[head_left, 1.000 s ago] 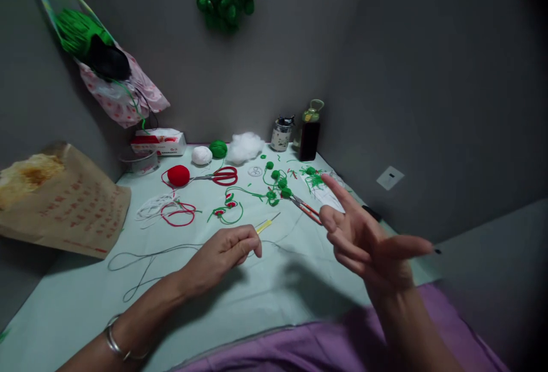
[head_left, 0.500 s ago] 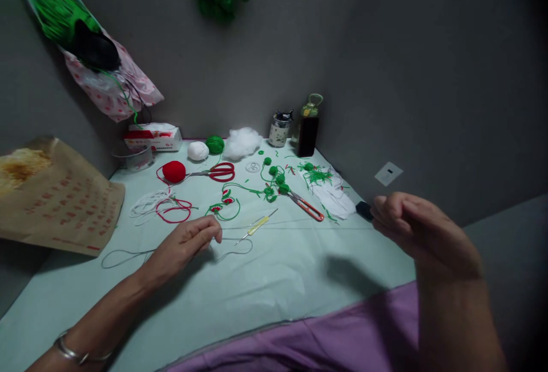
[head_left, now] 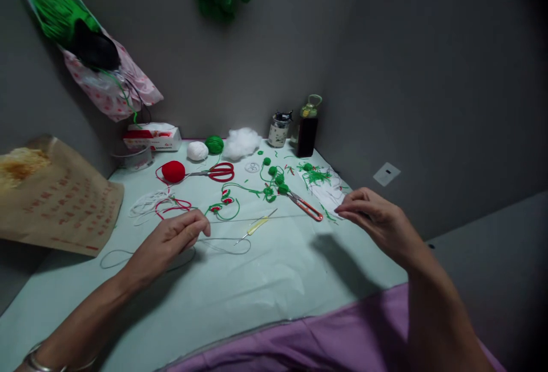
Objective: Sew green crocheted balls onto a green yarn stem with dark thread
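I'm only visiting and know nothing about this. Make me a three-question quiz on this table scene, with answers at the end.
1. True or false: a thin thread runs from the left hand toward the right hand.
2. Which yarn ball do the blades of the red-handled scissors point at? a) white b) green c) red
3. Fill in: the slim tool on the table has a ____ handle.

Key: 1. True. 2. c, the red ball. 3. Yellow.

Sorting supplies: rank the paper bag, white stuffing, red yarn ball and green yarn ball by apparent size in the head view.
Paper bag
White stuffing
Red yarn ball
Green yarn ball, farther back than the red
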Demonstrator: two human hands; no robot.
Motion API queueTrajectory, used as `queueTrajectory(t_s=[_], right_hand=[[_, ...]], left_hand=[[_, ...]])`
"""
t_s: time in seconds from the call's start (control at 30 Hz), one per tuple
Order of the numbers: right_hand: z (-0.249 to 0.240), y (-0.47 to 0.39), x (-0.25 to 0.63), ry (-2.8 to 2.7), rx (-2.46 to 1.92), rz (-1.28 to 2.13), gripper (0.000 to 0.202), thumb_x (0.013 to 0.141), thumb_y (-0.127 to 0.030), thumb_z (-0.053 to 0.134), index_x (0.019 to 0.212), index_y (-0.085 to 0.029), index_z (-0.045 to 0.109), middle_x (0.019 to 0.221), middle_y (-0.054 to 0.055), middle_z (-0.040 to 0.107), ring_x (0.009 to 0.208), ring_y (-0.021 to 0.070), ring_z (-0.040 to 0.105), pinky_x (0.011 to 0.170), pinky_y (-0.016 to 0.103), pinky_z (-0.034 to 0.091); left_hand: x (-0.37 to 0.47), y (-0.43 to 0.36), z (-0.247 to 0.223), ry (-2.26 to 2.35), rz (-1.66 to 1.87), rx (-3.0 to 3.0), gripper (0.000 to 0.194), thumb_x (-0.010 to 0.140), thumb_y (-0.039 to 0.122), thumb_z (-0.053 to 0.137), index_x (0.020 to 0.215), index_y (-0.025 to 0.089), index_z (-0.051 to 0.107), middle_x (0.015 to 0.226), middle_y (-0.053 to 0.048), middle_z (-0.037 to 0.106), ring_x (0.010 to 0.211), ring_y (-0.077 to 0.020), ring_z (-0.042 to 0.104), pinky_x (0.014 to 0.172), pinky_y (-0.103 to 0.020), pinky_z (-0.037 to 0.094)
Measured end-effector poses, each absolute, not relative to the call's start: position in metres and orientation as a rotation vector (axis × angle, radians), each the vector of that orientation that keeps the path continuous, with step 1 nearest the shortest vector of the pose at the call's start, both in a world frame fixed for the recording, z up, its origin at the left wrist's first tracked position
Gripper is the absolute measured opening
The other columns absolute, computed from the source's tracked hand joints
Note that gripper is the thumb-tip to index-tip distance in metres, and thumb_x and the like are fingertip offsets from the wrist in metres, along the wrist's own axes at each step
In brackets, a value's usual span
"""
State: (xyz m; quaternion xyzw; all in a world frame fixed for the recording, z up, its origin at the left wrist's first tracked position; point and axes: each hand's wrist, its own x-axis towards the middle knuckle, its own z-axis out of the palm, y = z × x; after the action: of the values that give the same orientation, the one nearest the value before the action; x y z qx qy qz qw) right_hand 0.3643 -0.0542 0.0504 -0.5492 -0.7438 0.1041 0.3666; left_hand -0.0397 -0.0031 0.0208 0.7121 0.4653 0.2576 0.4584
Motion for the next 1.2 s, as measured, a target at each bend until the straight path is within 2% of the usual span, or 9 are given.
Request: queueTrajectory(t_s=[0.3,0.57,0.7,0.77,0.83,0.9,1.0,1.07,1.2], right_hand=[[0.059,-0.066,0.368,-2.168,-1.433,0.667,0.026,0.094,-0.039,0.059,0.084,-0.021,0.075,0.081,0.008,0.068,0.074,0.0186,0.062,0.067,0.030,0.048],[0.057,-0.072,0.383,-1.849,-1.322,0.798,0.023,0.086,-0.037,0.069,0.072,-0.020,0.072,0.067,0.005,0.060,0.062,0.0162,0.053,0.056,0.029,0.043],[0.044,-0.066,0.377,-1.436,-1.085,0.893,0.028,0.087,-0.036,0.065,0.064,-0.020,0.061,0.077,0.005,0.057,0.065,0.0151,0.047,0.056,0.028,0.041],[0.043,-0.062,0.368,-1.229,-1.004,0.934,0.032,0.085,-0.037,0.065,0.061,-0.020,0.051,0.082,0.005,0.055,0.071,0.0165,0.050,0.059,0.028,0.045],[0.048,-0.060,0.357,-1.090,-0.941,0.975,0.035,0.085,-0.039,0.063,0.062,-0.022,0.043,0.074,0.002,0.046,0.073,0.0172,0.051,0.059,0.027,0.047],[0.055,-0.059,0.347,-1.032,-0.933,0.977,0.034,0.089,-0.040,0.058,0.066,-0.023,0.039,0.066,-0.002,0.031,0.057,0.0137,0.040,0.047,0.022,0.040],[0.064,-0.056,0.339,-1.080,-0.964,0.925,0.032,0.095,-0.039,0.051,0.069,-0.024,0.038,0.065,-0.005,0.016,0.048,0.0113,0.009,0.036,0.021,0.022],[0.065,-0.052,0.336,-1.117,-0.974,0.960,0.033,0.094,-0.040,0.054,0.069,-0.023,0.041,0.065,-0.006,0.018,0.049,0.0105,0.007,0.037,0.021,0.022],[0.055,-0.043,0.330,-1.185,-1.007,1.206,0.028,0.090,-0.046,0.060,0.080,-0.020,0.058,0.068,-0.002,0.041,0.051,0.0093,0.029,0.044,0.022,0.030]], left_hand=[[-0.061,0.001,0.026,1.216,0.723,1.755,0.043,0.094,0.056,0.042,0.083,0.019,0.060,0.064,0.004,0.035,0.056,-0.0122,0.031,0.053,-0.025,0.022],[-0.062,-0.001,0.026,1.224,0.669,1.800,0.042,0.094,0.055,0.042,0.082,0.020,0.060,0.061,0.004,0.034,0.056,-0.0133,0.031,0.053,-0.025,0.022],[-0.052,-0.008,0.018,1.128,0.488,1.823,0.044,0.095,0.056,0.039,0.081,0.020,0.059,0.061,0.005,0.033,0.056,-0.0131,0.031,0.054,-0.025,0.024],[-0.044,-0.015,0.012,1.043,0.404,1.868,0.044,0.096,0.054,0.037,0.079,0.020,0.057,0.065,0.004,0.039,0.061,-0.0140,0.037,0.058,-0.025,0.029],[-0.035,-0.022,0.007,0.964,0.332,1.915,0.043,0.097,0.052,0.035,0.077,0.020,0.055,0.070,0.002,0.047,0.067,-0.0154,0.043,0.063,-0.025,0.033],[-0.027,-0.030,0.002,0.909,0.276,1.938,0.043,0.099,0.050,0.033,0.078,0.020,0.055,0.073,0.001,0.051,0.070,-0.0161,0.047,0.067,-0.026,0.036],[-0.017,-0.042,-0.003,0.869,0.222,1.952,0.042,0.100,0.048,0.032,0.079,0.020,0.056,0.071,0.001,0.051,0.068,-0.0159,0.049,0.066,-0.027,0.037],[-0.014,-0.048,-0.005,0.852,0.200,1.943,0.042,0.100,0.047,0.034,0.079,0.020,0.058,0.070,0.001,0.052,0.066,-0.0156,0.049,0.064,-0.026,0.037],[-0.020,-0.050,-0.002,0.812,0.190,1.946,0.039,0.098,0.048,0.041,0.088,0.022,0.069,0.078,-0.003,0.066,0.069,-0.0178,0.058,0.065,-0.027,0.043]])
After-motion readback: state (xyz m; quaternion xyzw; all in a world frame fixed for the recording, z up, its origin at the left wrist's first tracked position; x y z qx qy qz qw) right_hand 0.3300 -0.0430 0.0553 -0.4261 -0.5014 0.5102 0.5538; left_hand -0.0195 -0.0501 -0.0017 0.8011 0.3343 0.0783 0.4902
